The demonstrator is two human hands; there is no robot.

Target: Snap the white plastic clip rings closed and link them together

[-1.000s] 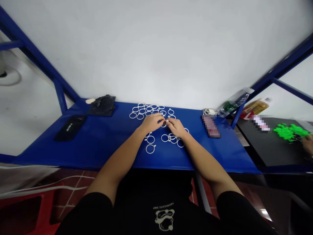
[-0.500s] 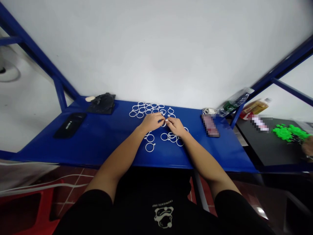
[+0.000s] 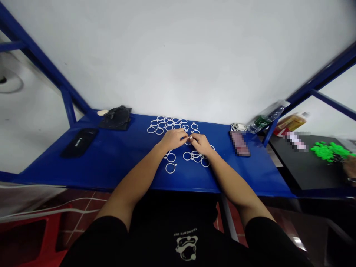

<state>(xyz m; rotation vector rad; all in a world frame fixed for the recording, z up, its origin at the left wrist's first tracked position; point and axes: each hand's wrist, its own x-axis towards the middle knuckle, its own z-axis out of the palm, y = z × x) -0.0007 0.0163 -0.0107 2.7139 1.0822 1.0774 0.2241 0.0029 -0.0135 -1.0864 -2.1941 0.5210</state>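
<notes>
Over the middle of the blue table point(image 3: 139, 155), my left hand point(image 3: 174, 139) and my right hand point(image 3: 200, 144) meet fingertip to fingertip. Both are closed in a pinch on one thin white plastic ring point(image 3: 188, 143), whose small tab shows near the right fingers. The fingers partly hide this ring. Several like rings point(image 3: 151, 129) lie in a cluster behind my left hand. Below my left wrist are a few more rings point(image 3: 170, 168), and another overlapping group of rings point(image 3: 187, 156) lies under and beside my right wrist.
On the left lie a black case point(image 3: 79, 142) and a crumpled black bag point(image 3: 118, 118). To the right are a phone point(image 3: 239, 144), a coiled white cable point(image 3: 238, 127) and a clear bottle point(image 3: 263, 120). A neighbouring dark table holds green pieces point(image 3: 330, 151) beside another person's hand point(image 3: 349, 167).
Almost nothing differs. My fingers have shifted very slightly around the ring, and the whole view has moved a little.
</notes>
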